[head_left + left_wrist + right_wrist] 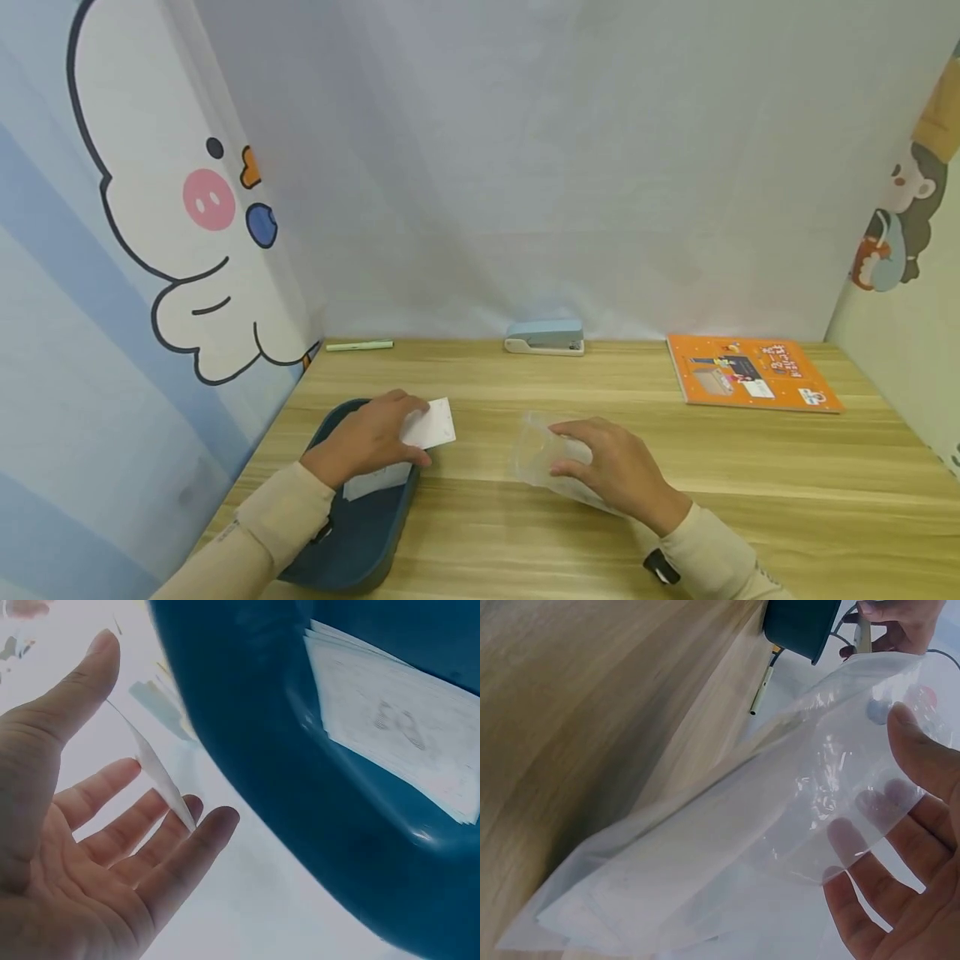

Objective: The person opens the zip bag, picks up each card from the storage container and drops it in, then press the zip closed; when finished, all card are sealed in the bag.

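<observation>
My left hand (408, 429) pinches a small white card (433, 423) between thumb and fingers, just past the far rim of a dark blue tray (360, 542). In the left wrist view the card (154, 769) stands edge-on between my thumb and fingertips (217, 821). A stack of white sheets (397, 727) lies in the tray (285, 787). My right hand (562, 450) grips a clear plastic bag (536, 454) on the wooden desk (525, 533). The right wrist view shows the bag (765, 855) hanging limp, with my fingers (870, 900) seen through the film.
At the back edge of the desk lie a green pen (360, 345) and a pale blue stapler (545, 337). An orange booklet (753, 382) lies at the back right. Cartoon-printed walls close in the left and right sides.
</observation>
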Motion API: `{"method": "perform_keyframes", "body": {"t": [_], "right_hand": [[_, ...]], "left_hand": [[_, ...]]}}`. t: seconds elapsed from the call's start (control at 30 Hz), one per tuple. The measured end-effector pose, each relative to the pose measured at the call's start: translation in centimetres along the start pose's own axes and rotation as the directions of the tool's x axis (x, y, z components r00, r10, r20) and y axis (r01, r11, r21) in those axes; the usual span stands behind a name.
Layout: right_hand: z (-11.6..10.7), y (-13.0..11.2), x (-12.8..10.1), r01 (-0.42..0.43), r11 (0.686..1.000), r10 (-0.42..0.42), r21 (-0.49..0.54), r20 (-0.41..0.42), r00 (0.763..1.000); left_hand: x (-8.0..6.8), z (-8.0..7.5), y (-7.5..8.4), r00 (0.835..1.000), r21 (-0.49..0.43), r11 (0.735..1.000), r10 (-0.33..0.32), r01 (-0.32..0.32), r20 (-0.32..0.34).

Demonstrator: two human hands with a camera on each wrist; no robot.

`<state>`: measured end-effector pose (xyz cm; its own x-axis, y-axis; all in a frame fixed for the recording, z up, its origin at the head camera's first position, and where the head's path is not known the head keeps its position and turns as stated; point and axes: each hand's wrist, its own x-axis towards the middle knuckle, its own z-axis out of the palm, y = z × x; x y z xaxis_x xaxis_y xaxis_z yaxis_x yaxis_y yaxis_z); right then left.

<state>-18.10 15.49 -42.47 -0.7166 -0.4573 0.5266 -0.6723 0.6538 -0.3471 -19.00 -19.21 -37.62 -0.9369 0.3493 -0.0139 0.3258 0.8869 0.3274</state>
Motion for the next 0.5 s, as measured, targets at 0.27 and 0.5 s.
{"method": "perform_keyframes", "body": {"t": [0.27,0.5], "right_hand": [[0.1,-0.1,0.1,-0.015,1.0,0.015,-0.001,0.009,1.0],[0.2,-0.2,0.3,-0.024,1.0,0.024,-0.007,0.022,0.999]], "left_hand": [[0.6,0.2,3.0,0.996,0.051,0.995,0.083,-0.084,0.023],[1.2,0.4,5.0,0.985,0.058,0.983,0.174,-0.174,0.012]]}}
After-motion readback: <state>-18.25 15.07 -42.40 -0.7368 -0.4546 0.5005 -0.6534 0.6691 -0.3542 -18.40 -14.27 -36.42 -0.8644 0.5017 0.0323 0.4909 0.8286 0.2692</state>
